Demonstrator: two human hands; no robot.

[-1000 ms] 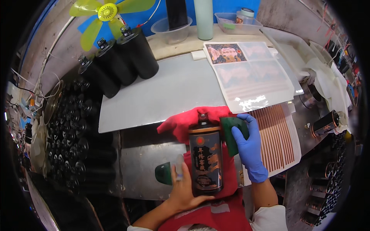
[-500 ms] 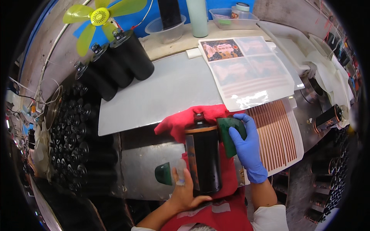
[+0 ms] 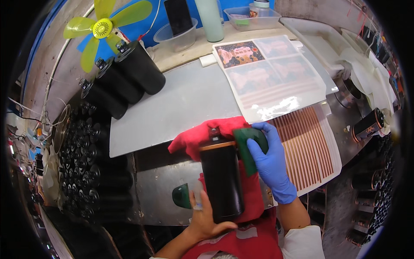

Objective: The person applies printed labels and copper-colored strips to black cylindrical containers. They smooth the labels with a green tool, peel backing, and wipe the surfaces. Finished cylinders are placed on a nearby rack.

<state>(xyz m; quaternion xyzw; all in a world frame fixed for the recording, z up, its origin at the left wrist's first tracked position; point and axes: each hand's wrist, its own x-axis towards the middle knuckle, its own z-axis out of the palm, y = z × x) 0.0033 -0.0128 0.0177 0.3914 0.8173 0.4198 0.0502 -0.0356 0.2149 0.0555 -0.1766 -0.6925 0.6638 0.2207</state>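
A glossy black bottle point(image 3: 221, 181) with an orange band near its shoulder lies on a red cloth point(image 3: 196, 134), its neck pointing away from me. My left hand point(image 3: 204, 218), bare but for a pale cover on a finger, cradles its lower left side, the thumb by its base. In a blue glove, my right hand point(image 3: 272, 166) grips a dark green squeegee point(image 3: 254, 146) by the bottle's upper right side. Whether the squeegee's edge touches the bottle I cannot tell. A second green squeegee point(image 3: 182, 196) lies on the metal surface left of my left hand.
Printed transfer sheets point(image 3: 276, 82) and a striped sheet point(image 3: 306, 149) lie to the right. Three black bottles point(image 3: 140, 69) lean at the back left below a yellow-green fan point(image 3: 102, 28). Many black bottles point(image 3: 92, 164) crowd the left. One decorated bottle point(image 3: 368, 125) rests at far right.
The bottle has turned: the patterned strip on its left side is out of sight. The squeegee stays by its upper right side in my right hand. The whole view has shifted slightly.
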